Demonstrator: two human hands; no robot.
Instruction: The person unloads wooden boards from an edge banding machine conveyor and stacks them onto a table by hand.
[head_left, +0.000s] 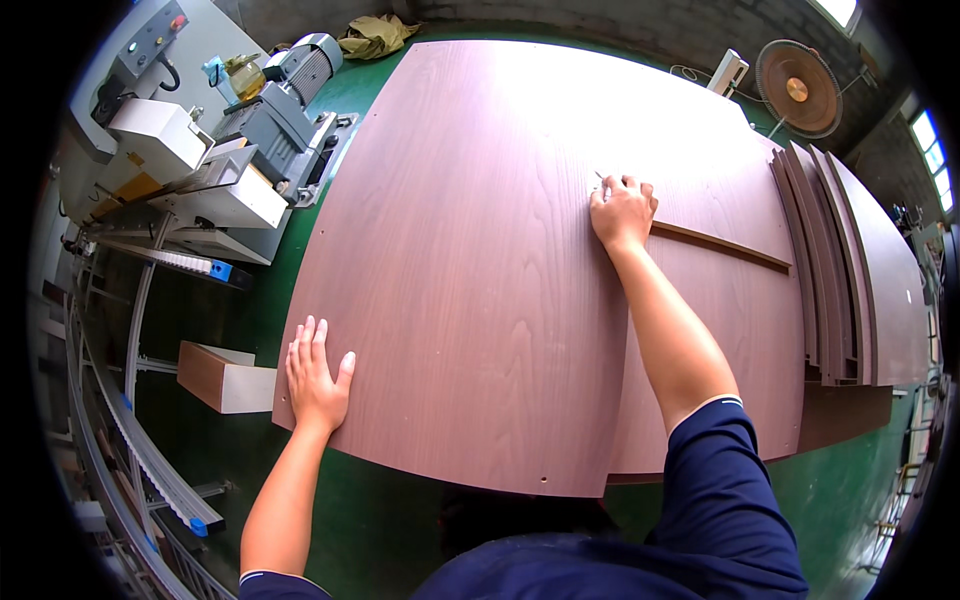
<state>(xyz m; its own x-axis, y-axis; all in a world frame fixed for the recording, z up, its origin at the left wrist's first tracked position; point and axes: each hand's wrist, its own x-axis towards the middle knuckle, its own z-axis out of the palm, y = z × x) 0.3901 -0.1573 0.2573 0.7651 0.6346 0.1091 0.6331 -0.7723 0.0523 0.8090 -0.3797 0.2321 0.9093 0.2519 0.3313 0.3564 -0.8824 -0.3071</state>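
A large reddish-brown wood-grain panel lies flat in front of me. My left hand rests on its near left corner, fingers stretched out and palm down. Farther off, at the panel's right long edge, my right hand is closed, fingers curled. A small pale thing with a thin tip pokes out from those fingers; its kind I cannot make out. From beside the right hand a narrow brown strip runs to the right, over a second wood-grain panel that lies partly beneath the first.
Several brown panels stand on edge at the right. Behind them is a round fan. A grey machine with a motor stands at the far left, above a metal roller frame. A box-shaped board piece sits beside the panel's left edge.
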